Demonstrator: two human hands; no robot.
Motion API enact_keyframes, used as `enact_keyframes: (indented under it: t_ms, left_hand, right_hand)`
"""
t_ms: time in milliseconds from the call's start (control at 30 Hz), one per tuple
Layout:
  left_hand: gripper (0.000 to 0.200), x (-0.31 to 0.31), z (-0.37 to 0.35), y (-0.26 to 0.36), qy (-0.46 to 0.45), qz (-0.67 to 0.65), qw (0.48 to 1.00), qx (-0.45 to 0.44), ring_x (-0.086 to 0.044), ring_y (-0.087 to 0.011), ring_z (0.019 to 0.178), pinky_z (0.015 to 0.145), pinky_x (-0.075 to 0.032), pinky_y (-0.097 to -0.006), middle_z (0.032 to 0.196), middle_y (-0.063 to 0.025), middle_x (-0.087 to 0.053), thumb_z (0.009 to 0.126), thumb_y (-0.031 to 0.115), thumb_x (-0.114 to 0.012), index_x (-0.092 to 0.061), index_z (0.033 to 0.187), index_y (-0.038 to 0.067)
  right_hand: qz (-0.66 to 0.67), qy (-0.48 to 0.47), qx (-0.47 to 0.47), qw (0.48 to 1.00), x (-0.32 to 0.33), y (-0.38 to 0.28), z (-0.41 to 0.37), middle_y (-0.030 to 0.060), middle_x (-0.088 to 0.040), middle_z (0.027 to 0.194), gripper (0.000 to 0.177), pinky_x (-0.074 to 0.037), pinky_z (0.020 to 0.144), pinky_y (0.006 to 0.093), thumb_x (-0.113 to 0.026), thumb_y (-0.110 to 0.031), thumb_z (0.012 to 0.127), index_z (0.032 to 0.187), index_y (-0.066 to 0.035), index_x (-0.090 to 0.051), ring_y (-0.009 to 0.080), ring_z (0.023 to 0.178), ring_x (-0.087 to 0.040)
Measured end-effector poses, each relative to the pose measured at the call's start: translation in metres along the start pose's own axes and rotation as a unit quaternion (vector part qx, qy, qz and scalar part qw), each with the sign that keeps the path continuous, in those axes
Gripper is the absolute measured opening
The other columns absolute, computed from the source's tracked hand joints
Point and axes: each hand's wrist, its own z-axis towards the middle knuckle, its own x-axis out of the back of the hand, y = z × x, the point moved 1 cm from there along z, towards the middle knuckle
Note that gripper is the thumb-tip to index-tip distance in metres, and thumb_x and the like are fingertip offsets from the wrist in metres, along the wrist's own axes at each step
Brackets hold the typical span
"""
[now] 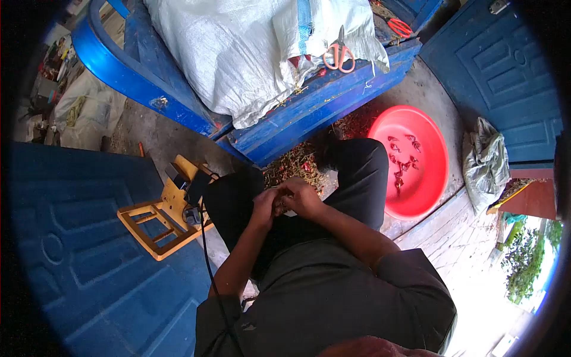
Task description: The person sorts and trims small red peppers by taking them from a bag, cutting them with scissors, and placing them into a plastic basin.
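Observation:
Over my lap, my left hand [264, 206] and my right hand [302, 198] meet with their fingers curled together. Something small and brownish shows between them, but the fingers hide most of it and I cannot make out what it is. Below and beyond the hands, a pile of dry stems with red bits [295, 169] lies on the ground between my knees. To the right of my knee stands a round red plastic basin [433, 178]. Several shrivelled dark red pieces [399, 178], resembling dried chili peppers, lie in its bottom.
A blue metal frame [309, 116] ahead carries white woven sacks [220, 53]. Pink-handled scissors [340, 55] and red-handled scissors [399, 27] rest there. A wooden folding stool [160, 229] is at left with a cable nearby. Blue doors [89, 238] and a crumpled sack [486, 163] flank me.

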Motion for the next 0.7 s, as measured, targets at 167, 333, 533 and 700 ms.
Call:
enact_keyframes:
  t_ms: [167,333,533,700]
  left_hand:
    - [0.03,-0.006,-0.005,0.001,0.015,-0.03,0.999,0.042,-0.051,-0.0107,0.067,0.057,-0.039,-0.0273,0.079,0.0031,-0.054,0.1,0.029,-0.049,-0.063,0.113,0.006]
    - [0.018,-0.013,-0.011,0.007,0.011,-0.074,0.997,0.036,-0.046,-0.0112,0.061,0.055,-0.036,-0.0281,0.074,0.0028,-0.048,0.098,0.023,-0.053,-0.061,0.1,0.007]
    - [0.012,-0.013,0.002,-0.004,0.028,-0.112,0.993,0.038,-0.045,-0.0107,0.057,0.05,-0.035,-0.0268,0.071,0.0027,-0.047,0.095,0.018,-0.056,-0.059,0.099,0.008]
    - [0.011,-0.023,-0.001,0.0,0.053,-0.117,0.991,0.035,-0.046,-0.01,0.055,0.048,-0.036,-0.0259,0.068,0.0031,-0.046,0.095,0.018,-0.056,-0.06,0.099,0.008]
  right_hand:
    - [0.048,0.015,-0.008,0.999,0.003,0.008,-0.002,0.0116,-0.063,0.095,0.03,-0.053,0.082,0.0333,-0.072,-0.002,0.079,0.109,-0.003,-0.068,0.0232,0.09,-0.066]
    - [0.458,0.008,-0.269,0.847,-0.008,0.033,-0.02,0.0036,-0.068,0.095,0.018,-0.053,0.079,0.0294,-0.07,-0.009,0.091,0.107,-0.001,-0.069,0.013,0.09,-0.064]
    - [0.472,0.047,-0.35,0.808,-0.014,0.031,-0.023,0.0021,-0.069,0.092,0.017,-0.052,0.075,0.0273,-0.07,-0.015,0.092,0.103,-0.002,-0.069,0.0102,0.081,-0.063]
    - [0.427,0.071,-0.333,0.838,-0.015,0.027,-0.019,0.0023,-0.069,0.087,0.016,-0.05,0.07,0.0262,-0.071,-0.017,0.091,0.097,-0.002,-0.07,0.0096,0.077,-0.062]
